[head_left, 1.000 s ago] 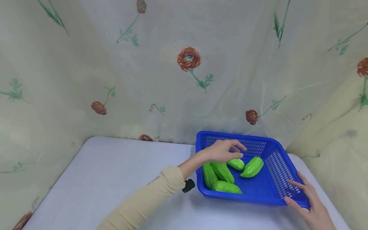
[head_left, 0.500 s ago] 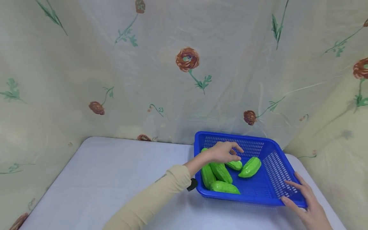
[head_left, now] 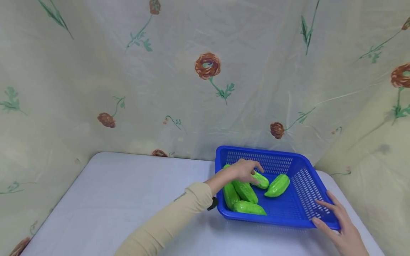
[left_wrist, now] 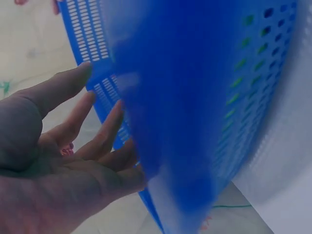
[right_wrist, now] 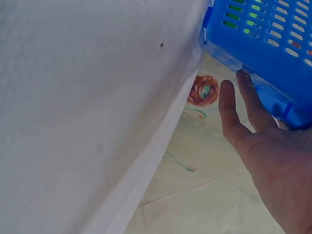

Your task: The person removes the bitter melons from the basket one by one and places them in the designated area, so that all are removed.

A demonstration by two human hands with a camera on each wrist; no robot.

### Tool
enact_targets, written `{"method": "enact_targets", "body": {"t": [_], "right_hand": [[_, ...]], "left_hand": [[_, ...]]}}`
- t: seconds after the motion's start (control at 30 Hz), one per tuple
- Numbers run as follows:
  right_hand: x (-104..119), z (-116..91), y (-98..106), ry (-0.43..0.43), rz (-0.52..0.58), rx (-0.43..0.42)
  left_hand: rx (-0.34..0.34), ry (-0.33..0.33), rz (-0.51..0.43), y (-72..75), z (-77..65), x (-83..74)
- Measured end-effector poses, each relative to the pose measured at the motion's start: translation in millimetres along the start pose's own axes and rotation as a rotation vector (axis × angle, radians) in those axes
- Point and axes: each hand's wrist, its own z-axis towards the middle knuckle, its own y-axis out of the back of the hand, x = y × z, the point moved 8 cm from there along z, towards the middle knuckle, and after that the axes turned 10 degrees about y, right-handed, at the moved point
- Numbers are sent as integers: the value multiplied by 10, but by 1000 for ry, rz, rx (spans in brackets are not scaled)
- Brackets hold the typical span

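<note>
Green vegetable [head_left: 262,181]; end behind left fingers [head_left: 258,166].

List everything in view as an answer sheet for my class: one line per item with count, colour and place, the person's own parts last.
green vegetables: at least five (the arm may hide more), bright green, inside the basket
basket: one, blue, slotted walls, on the right part of the table
table: one, white, under the basket
floral backdrop: one as far as visible, pale with red-brown flowers and green stems, behind the table and at both sides
dark object: one, black, under the left cuff; too unclear to identify
sleeve: one, beige, on the left arm
left hand: one, bare, over the vegetables
right hand: one, bare, at the basket's near right corner
</note>
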Motion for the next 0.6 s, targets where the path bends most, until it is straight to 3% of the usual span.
{"method": "enact_targets", "body": {"t": [0.23, 0.6], "right_hand": [[-11, -3, -5, -12, 5, 7], [-37, -9, -29, -51, 33, 29]], "left_hand": [[25, 101, 66, -21, -14, 123], [42, 115, 91, 31, -27, 194]]}}
